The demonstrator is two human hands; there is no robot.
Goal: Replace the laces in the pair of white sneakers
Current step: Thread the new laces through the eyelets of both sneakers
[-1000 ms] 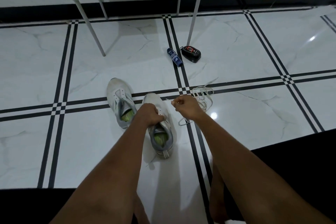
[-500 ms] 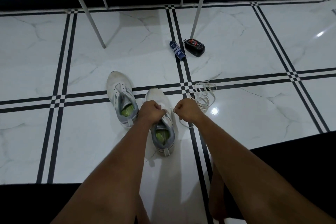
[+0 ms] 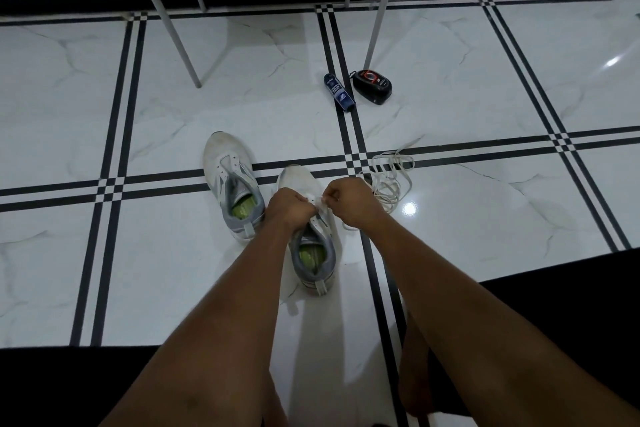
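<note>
Sneaker [image 3: 313,246] under both curled hands: left [image 3: 289,206], right [image 3: 349,201] pinching lace [image 3: 393,180].

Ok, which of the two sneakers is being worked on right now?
The right-hand sneaker, nearer the person: both hands are on its eyelets. The other sneaker sits untouched.

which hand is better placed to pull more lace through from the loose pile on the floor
Right. The right hand already pinches the lace beside the pile, which lies on its side of the shoe. The left hand is gripping the shoe's front, steadying it.
</note>
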